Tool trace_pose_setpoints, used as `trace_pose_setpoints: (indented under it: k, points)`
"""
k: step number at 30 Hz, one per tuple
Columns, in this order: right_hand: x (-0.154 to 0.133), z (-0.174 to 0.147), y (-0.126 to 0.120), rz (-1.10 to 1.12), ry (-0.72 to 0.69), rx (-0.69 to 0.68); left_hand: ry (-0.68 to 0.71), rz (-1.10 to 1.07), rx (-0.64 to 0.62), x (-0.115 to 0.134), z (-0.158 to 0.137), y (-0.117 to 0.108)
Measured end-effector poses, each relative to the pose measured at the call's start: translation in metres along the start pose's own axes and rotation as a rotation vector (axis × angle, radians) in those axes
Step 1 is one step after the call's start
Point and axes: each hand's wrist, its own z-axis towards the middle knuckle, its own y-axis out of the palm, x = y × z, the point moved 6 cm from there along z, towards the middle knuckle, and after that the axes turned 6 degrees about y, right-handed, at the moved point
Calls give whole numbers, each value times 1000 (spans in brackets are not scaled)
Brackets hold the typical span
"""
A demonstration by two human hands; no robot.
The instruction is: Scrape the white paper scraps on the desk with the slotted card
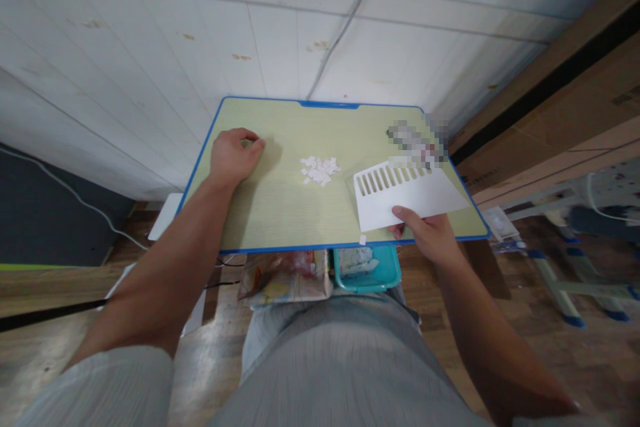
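Observation:
My right hand point(424, 232) grips the lower edge of a white sheet point(400, 203), thumb on top and fingers underneath. A row of narrow slots is cut along the sheet's far side. My left hand point(234, 155) rests at the left of the pale yellow tabletop point(280, 213), its fingers curled in and the thumb close to the forefinger. Whether anything is between them is hidden. Between my hands lies a loose pile of small white paper pieces point(320, 170). One single white piece point(363, 239) is at the table's near edge, below the sheet.
A blurred-out item point(413, 140) lies at the table's far right corner. Under the near edge are a turquoise basket point(390, 270) and a bag-like container point(300, 283). A white wall point(280, 40) stands behind; large cardboard boxes point(545, 100) flank the right side.

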Motion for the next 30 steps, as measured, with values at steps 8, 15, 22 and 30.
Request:
trace_pose_setpoints:
  k: [8,15,22,30]
  points:
    - [0,-5,0,27,40,-53,32,26,6,6,-4,-3]
    - [-1,25,4,4,1,115,73,116,-31,11,15,10]
    - [-26,85,64,37,-78,44,45,162,-50,15,40,30]
    - [-22,74,61,-47,-58,48,50,77,-6,7,37,29]
